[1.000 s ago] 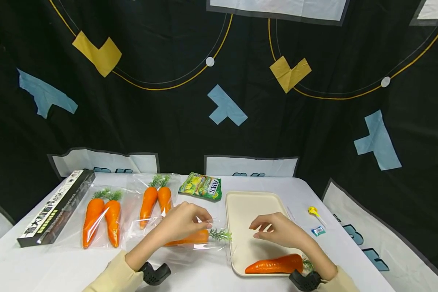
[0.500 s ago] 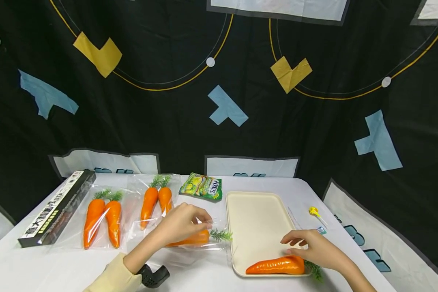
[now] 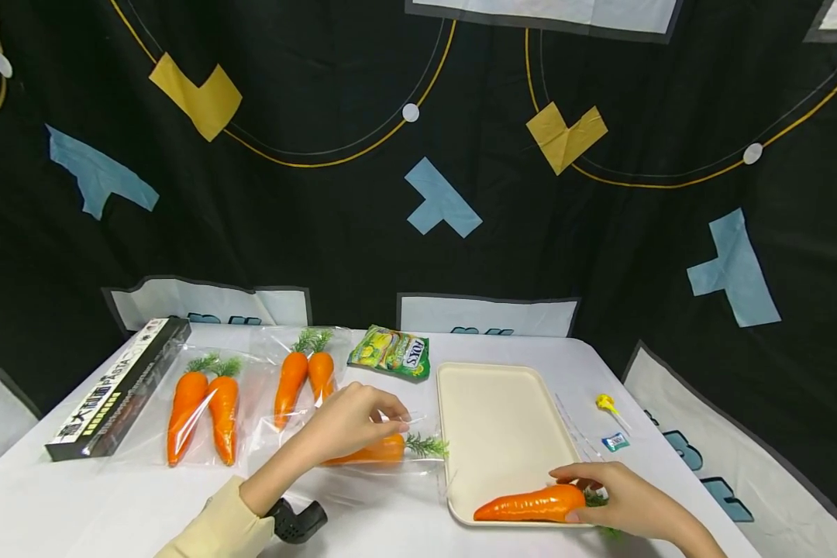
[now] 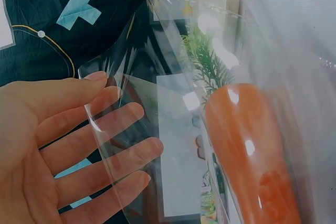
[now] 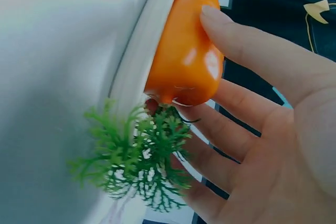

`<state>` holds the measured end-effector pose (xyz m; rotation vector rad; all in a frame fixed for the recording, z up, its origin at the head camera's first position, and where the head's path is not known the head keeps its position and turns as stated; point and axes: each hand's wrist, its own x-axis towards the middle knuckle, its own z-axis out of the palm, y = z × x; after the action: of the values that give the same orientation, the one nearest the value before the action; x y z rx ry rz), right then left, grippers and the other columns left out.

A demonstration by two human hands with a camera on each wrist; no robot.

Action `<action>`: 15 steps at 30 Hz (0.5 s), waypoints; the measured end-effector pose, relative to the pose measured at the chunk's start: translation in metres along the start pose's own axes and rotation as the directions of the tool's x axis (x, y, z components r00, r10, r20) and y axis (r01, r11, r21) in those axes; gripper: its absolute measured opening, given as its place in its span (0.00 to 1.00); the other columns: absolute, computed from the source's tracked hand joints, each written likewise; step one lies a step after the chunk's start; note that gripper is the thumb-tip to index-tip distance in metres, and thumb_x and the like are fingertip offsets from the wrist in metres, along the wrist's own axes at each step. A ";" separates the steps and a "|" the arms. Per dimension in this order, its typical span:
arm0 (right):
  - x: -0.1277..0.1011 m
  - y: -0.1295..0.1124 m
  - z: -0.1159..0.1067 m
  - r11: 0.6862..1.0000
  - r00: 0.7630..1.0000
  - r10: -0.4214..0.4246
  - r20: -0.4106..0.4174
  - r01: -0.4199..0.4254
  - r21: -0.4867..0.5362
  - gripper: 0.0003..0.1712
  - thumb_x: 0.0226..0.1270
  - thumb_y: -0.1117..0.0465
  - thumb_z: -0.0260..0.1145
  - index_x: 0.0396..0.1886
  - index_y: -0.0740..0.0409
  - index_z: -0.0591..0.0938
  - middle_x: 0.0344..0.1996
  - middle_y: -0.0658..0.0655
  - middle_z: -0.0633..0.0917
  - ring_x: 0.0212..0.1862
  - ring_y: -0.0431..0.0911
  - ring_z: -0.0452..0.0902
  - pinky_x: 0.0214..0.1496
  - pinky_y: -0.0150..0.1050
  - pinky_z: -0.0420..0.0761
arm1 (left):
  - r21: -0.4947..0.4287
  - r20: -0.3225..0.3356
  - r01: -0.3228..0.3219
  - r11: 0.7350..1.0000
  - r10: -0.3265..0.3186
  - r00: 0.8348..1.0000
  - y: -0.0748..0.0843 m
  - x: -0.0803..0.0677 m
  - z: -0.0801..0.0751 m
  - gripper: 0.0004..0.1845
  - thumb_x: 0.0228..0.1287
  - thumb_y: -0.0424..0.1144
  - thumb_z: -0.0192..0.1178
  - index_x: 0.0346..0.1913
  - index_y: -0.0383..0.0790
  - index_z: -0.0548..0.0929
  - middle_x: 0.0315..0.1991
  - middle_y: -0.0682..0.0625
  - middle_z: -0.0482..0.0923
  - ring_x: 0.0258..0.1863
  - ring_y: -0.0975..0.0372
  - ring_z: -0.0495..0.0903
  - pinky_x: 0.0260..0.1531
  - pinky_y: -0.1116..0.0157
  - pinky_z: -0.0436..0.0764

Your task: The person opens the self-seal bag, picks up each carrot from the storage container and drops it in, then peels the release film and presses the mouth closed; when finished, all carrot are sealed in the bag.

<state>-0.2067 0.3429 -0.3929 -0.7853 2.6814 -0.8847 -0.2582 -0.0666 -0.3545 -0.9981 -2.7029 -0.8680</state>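
Carrots are what I am handling here: I am judging this as the bagging step, one plastic carrot being gripped on the tray while a bag is being held ready.

Going left to right, my left hand (image 3: 352,422) is pinching the mouth of a clear plastic bag (image 3: 390,457) near the table's front edge; in the left wrist view the fingers (image 4: 100,145) are lying fairly straight behind the film, with an orange plastic carrot with green fronds (image 3: 373,451) already lying inside. My right hand (image 3: 624,500) is curling thumb and fingers round the thick end of a second orange plastic carrot (image 3: 523,505), lying at the front edge of the cream rectangular tray (image 3: 502,418).

Next, I am thinking, calls for lifting it tip-first toward the bag mouth.
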 end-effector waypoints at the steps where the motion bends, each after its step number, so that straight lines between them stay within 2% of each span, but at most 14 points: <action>1: 0.000 0.001 0.001 1.000 1.000 -0.003 0.002 0.003 0.007 0.28 0.57 0.51 0.73 0.56 0.58 0.81 0.47 0.51 0.84 0.39 0.36 0.76 0.42 0.34 0.80 | -0.001 0.002 0.001 1.000 -0.001 1.000 0.000 0.000 0.000 0.05 0.60 0.44 0.67 0.37 0.49 0.89 0.31 0.62 0.85 0.27 0.70 0.77 0.30 0.69 0.77; 7: 0.001 0.002 0.000 1.000 0.999 -0.006 -0.031 0.006 0.014 0.28 0.56 0.49 0.73 0.53 0.57 0.82 0.46 0.48 0.84 0.38 0.36 0.75 0.40 0.33 0.80 | -0.014 0.005 0.001 1.000 -0.001 1.000 0.000 0.000 0.000 0.07 0.60 0.44 0.67 0.38 0.47 0.89 0.31 0.61 0.85 0.27 0.70 0.77 0.29 0.69 0.77; 10: 0.003 0.002 -0.002 1.000 0.998 -0.008 -0.068 0.009 0.010 0.27 0.57 0.48 0.72 0.54 0.56 0.82 0.46 0.48 0.84 0.40 0.36 0.76 0.41 0.33 0.80 | -0.019 0.001 -0.002 1.000 0.002 1.000 -0.001 0.000 0.000 0.07 0.60 0.43 0.67 0.38 0.46 0.89 0.31 0.60 0.85 0.26 0.70 0.77 0.28 0.69 0.77; 15: 0.008 -0.002 -0.006 0.998 0.986 -0.062 -0.153 0.060 -0.019 0.27 0.60 0.48 0.70 0.55 0.57 0.81 0.46 0.50 0.84 0.41 0.38 0.77 0.40 0.35 0.81 | -0.022 0.006 0.005 1.000 -0.004 1.000 -0.001 0.000 0.000 0.07 0.60 0.43 0.67 0.39 0.46 0.89 0.31 0.60 0.85 0.25 0.70 0.76 0.26 0.69 0.77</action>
<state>-0.2143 0.3401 -0.3867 -0.8392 2.8126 -0.9791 -0.2585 -0.0673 -0.3545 -1.0010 -2.7075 -0.8985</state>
